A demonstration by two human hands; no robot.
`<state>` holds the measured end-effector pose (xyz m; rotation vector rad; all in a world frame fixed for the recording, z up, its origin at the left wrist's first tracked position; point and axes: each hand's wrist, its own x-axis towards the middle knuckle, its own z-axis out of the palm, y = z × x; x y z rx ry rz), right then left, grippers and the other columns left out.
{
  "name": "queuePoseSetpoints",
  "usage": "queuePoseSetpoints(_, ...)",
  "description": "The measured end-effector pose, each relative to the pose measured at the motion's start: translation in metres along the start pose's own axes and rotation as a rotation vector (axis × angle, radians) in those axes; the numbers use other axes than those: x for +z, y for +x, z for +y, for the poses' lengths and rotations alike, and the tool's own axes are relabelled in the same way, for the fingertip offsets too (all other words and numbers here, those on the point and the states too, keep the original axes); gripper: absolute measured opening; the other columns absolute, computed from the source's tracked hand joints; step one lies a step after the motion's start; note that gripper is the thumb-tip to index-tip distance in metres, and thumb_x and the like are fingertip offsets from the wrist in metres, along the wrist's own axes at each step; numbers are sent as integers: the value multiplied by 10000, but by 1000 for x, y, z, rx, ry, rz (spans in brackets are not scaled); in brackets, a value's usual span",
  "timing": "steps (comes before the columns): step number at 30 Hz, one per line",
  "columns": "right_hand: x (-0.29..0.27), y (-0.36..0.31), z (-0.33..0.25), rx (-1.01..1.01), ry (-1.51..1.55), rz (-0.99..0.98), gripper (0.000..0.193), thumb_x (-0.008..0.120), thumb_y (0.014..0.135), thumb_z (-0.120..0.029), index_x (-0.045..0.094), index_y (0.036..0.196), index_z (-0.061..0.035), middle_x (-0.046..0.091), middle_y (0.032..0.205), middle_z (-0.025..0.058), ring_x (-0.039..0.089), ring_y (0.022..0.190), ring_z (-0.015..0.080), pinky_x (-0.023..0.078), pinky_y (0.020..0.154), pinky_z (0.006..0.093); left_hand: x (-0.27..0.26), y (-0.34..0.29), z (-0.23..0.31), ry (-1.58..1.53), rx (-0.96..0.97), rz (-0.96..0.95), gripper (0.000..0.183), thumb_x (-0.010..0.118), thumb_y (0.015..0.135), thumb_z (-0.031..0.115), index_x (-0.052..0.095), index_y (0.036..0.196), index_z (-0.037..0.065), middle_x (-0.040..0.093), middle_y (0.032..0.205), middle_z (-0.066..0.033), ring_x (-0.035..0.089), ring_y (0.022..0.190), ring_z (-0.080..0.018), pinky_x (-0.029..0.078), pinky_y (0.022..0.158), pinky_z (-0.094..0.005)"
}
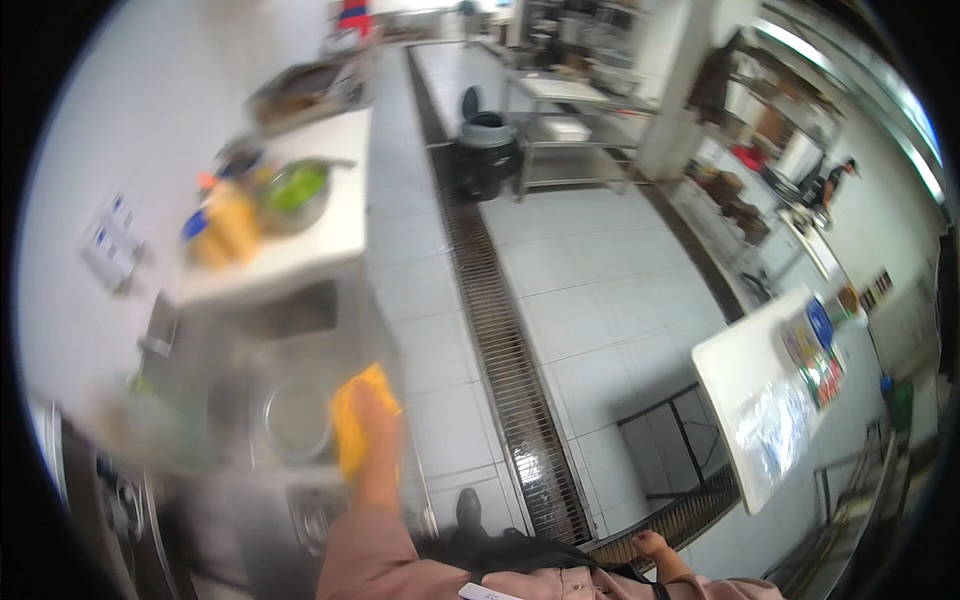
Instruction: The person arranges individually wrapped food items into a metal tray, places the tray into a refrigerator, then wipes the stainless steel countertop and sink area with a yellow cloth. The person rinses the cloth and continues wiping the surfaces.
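Observation:
A bright yellow cloth (352, 430) is in my left hand (376, 420), its fingers closed on it at the right rim of a metal sink (385, 345). In the sink, just left of the cloth, sits a round metal bowl (298, 420). Down by my side at the lower right hangs my right hand (650, 543), its fingers curled in, with nothing seen in them. The left side of the picture is blurred by motion.
Beyond the sink, a white counter (345, 215) bears a metal bowl of greens (297, 190) and yellowish bottles (228, 225). A floor drain grate (490, 320) runs lengthwise. At right stands a white table (730, 375) with plastic bags (775, 425). A black bin (487, 155) and a person (835, 185) are farther off.

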<state>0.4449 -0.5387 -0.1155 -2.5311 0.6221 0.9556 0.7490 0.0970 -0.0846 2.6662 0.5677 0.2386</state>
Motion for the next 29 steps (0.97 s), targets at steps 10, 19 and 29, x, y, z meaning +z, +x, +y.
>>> queuePoseSetpoints(10,-5,-49,-18,-53,235,-68,416,549,864,-394,649,1080,-53,679,969,174,638,933,326,485,843,413,18,20,-21,-467,-73,-140,776,500,825,-16,115,1496,51,76,1572,-129,58,1452,-285,39,1155,-478)
queuePoseSetpoints(19,17,-33,152,171,-45,-386,504,571,842,-397,609,1216,-62,562,1287,160,521,1207,304,416,1002,404,-62,-248,-40,-418,-5,-35,457,413,829,-65,495,1275,-16,518,1325,-185,463,1268,-312,344,1061,-362)
queuePoseSetpoints(29,-19,20,106,-279,17,233,383,612,771,-359,679,963,-34,664,999,208,624,970,362,492,851,440,-208,-379,-52,-1067,-359,-200,387,442,889,64,514,1264,3,547,1254,-157,506,1192,-269,378,1032,-331)
